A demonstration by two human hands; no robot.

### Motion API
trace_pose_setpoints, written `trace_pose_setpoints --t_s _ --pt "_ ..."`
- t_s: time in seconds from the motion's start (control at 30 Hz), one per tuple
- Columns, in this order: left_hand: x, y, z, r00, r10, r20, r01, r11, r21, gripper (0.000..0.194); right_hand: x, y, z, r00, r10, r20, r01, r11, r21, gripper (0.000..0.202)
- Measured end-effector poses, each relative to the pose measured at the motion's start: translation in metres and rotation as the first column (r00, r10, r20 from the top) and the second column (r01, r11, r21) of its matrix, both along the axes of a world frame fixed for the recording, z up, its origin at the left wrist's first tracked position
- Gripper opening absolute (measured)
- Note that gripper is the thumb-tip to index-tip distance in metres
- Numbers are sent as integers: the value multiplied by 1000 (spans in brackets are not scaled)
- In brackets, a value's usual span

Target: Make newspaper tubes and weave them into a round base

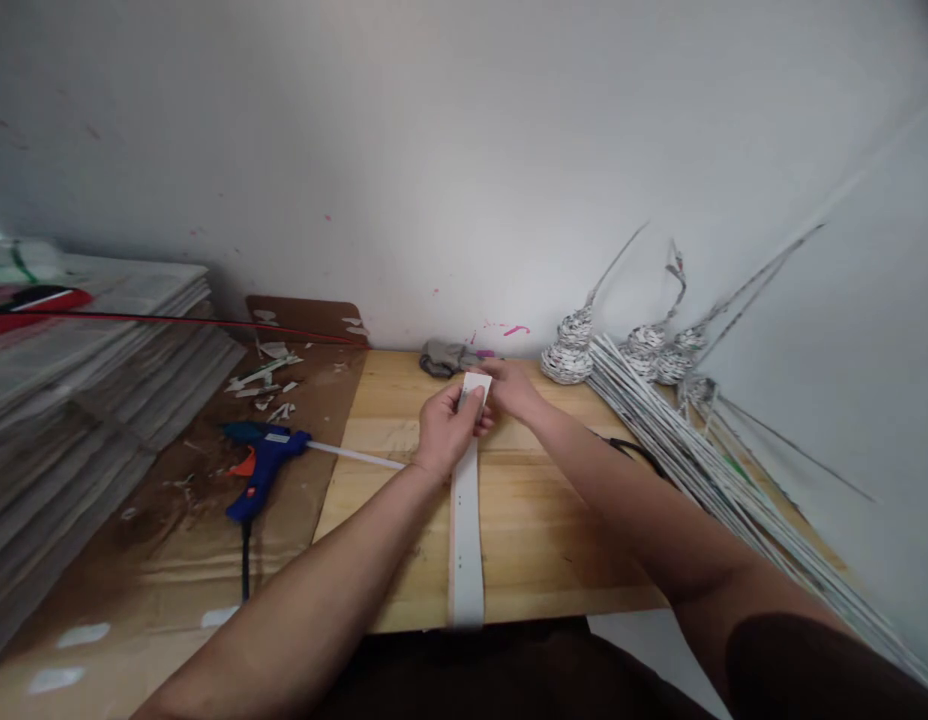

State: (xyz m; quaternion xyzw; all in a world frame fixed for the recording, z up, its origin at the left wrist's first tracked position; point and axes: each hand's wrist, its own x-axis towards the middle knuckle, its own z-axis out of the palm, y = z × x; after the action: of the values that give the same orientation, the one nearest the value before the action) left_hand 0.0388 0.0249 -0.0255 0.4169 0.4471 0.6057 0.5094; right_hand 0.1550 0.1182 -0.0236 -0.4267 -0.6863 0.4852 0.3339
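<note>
A long white strip (468, 540), paper or card with small dark dots on it, runs from the table's front edge away from me. My left hand (447, 430) is closed on its far end, with the thumb lying on top. My right hand (515, 390) is just beyond and to the right of that end. Its fingers are bent and partly hidden, so whether they hold anything does not show. Past both hands, a crumpled grey cloth-like bundle (441, 357) lies near the wall, with a small purple-pink item (485, 353) beside it.
Left of the wooden board (554, 530), a blue glue gun (269, 470) with a long glue stick lies on brown cardboard (299, 540) among paper scraps. Stacked newspapers (96, 390) stand far left. Woven paper gourd shapes (567, 360) and a bundle of paper rods (681, 460) are at right.
</note>
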Motion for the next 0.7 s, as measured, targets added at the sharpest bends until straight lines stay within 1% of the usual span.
trace_pose_setpoints --t_s 0.07,0.17,0.23,0.33,0.4,0.47,0.6,0.7 --pt "0 0 0 1000 -31 4 31 999 -26 38 17 -22 -4 999 -29 -32 28 999 -43 41" --pt "0 -2 0 997 -72 -10 72 996 -61 40 36 -46 -9 996 15 -89 -26 992 -126 43" --pt "0 -3 0 995 -94 -29 91 992 -87 40 44 -53 -11 981 25 -192 -63 979 -195 44" --pt "1 -4 -1 991 -118 -60 109 986 -129 41 53 -53 -14 935 -15 -354 -85 961 -264 49" --pt "1 -5 -2 988 -134 -76 122 982 -147 42 56 -52 -14 928 -8 -373 -95 962 -255 43" --pt "2 -6 -2 984 -155 -93 139 978 -157 44 57 -52 -14 931 36 -363 -126 965 -228 40" --pt "2 -8 -2 974 -190 -125 167 971 -173 44 57 -55 -11 936 110 -335 -171 973 -157 41" --pt "1 -10 -3 969 -211 -128 188 967 -170 43 58 -55 -9 943 138 -304 -183 975 -126 40"
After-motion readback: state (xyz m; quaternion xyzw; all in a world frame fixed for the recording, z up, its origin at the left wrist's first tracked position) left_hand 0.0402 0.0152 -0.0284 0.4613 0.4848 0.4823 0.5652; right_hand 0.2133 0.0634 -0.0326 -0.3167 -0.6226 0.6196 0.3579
